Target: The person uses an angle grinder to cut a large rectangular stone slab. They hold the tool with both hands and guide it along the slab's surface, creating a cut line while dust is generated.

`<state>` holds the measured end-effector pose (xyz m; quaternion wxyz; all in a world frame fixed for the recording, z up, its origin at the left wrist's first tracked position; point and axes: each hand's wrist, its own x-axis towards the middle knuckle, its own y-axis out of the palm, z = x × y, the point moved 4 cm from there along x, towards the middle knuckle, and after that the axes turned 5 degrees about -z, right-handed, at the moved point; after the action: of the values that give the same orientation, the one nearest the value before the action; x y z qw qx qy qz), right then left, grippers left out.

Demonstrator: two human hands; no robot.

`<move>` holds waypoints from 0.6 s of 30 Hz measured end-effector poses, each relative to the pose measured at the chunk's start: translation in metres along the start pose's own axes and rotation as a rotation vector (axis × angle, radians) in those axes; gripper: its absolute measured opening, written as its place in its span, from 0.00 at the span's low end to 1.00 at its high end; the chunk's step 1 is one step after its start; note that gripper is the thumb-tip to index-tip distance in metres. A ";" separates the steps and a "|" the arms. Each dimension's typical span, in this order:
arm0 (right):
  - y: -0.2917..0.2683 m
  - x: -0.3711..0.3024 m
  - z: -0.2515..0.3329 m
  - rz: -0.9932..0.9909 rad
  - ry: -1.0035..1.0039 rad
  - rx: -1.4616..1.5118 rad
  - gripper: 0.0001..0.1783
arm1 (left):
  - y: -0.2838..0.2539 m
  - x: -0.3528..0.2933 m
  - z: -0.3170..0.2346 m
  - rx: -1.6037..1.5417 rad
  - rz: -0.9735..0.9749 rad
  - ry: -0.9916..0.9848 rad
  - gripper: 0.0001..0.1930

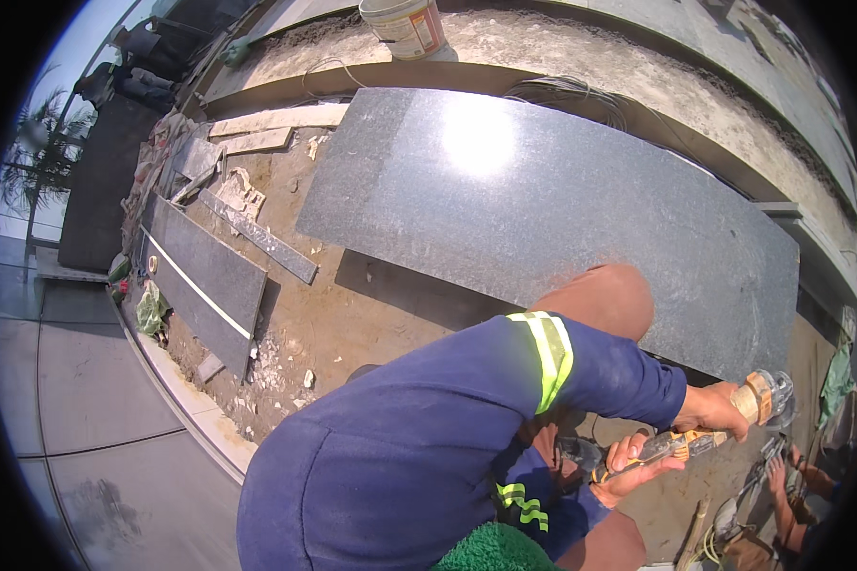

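Note:
Both my hands hold a long, dusty power tool with yellow-orange parts, which looks like an angle grinder. My left hand is wrapped round its front part, close behind the metal head. Lower down, my right hand grips the rear body. The tool's head lies beside the right end of a large dark grey stone slab; whether it touches the slab I cannot tell. Sunlight glares off the slab's polished top. My bent knee shows against the slab's near edge.
Another person's hands are at the lower right, near my tool. A smaller dark slab and a narrow stone strip lie at the left among rubble. Behind the big slab are coiled cable, a ledge and a bucket.

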<state>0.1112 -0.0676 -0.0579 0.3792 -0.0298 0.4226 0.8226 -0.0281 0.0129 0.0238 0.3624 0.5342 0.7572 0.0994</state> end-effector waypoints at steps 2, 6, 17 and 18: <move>0.000 0.001 0.000 -0.007 -0.036 -0.056 0.50 | 0.000 -0.013 -0.009 -0.069 0.059 0.012 0.36; 0.018 0.005 0.012 0.016 -0.131 -0.195 0.48 | 0.002 -0.031 -0.035 -0.068 0.308 0.150 0.42; 0.066 0.001 -0.013 0.053 -0.054 -0.449 0.45 | -0.090 -0.106 -0.080 0.197 0.306 0.311 0.52; 0.068 0.001 -0.014 0.053 -0.052 -0.453 0.44 | -0.091 -0.105 -0.079 0.171 0.292 0.319 0.51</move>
<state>0.0631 -0.1014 -0.0219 0.3520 -0.0818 0.2178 0.9067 -0.1294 -0.0985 0.0785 0.1734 0.6445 0.7251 0.1695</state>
